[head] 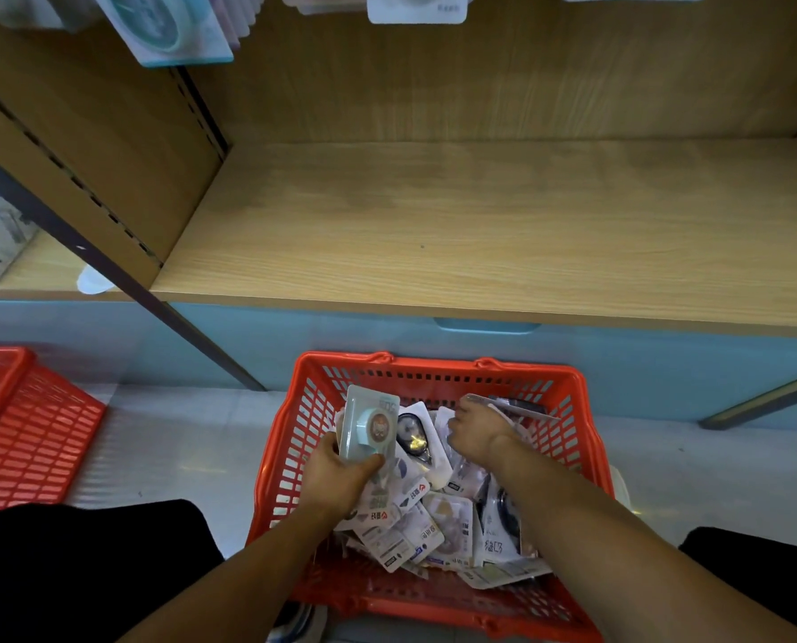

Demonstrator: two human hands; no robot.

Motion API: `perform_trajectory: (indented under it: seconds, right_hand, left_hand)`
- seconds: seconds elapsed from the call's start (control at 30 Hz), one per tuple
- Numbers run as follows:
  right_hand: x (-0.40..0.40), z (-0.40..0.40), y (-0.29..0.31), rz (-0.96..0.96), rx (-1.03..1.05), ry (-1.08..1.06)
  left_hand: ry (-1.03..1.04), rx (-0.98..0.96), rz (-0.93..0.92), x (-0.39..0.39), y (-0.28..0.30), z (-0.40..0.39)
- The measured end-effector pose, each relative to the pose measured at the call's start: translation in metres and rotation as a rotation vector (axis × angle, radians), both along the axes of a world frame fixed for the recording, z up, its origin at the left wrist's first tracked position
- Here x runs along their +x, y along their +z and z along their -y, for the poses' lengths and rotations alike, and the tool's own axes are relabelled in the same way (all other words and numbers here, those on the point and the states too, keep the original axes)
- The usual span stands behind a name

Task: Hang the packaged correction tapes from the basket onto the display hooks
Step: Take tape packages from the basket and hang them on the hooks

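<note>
Head view: the left hand grips a pale blue correction tape pack by its lower edge, fingers curled round it, and holds it upright just above the heap. The round tape body faces up toward the camera. Directly beneath that grip, and spreading to its right, lies the pile of loose packaged tapes that fills the red basket. The right hand is across the pile from the gripped pack, near the basket's far right side, its fingers curled down into the packets and on a clear flat pack whose edge juts out beyond the knuckles. Beyond both hands, past the basket's far rim, runs a bare wooden shelf. High above the grip, at the top edge of the frame, packs already hanging on display show their lower halves. Well to the left of the gripping hand sits a second red basket on the floor
</note>
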State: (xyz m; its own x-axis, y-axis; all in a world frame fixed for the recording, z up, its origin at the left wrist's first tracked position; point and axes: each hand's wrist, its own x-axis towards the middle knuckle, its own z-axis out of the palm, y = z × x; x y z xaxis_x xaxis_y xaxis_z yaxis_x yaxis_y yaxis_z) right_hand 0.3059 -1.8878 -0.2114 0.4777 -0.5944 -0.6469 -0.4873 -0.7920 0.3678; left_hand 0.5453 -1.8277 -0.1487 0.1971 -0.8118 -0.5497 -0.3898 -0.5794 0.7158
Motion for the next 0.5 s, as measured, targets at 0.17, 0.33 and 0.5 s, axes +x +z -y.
perform_trajectory:
  seconds: [0.17, 0.33, 0.5]
  right_hand:
    - [-0.037, -0.017, -0.005, 0.045, 0.044, -0.108]
    - [-0.038, -0.016, 0.008, 0.147, 0.09, -0.053]
    - [-0.034, -0.016, 0.034, 0.282, 0.119, -0.103]
  left_hand:
    - [-0.007, -0.007, -0.008, 0.002, 0.001, -0.005]
    - [0.034, -0.051, -0.047, -0.003, 0.011, 0.003]
    - [0.097, -0.099, -0.084, -0.003, 0.023, 0.008]
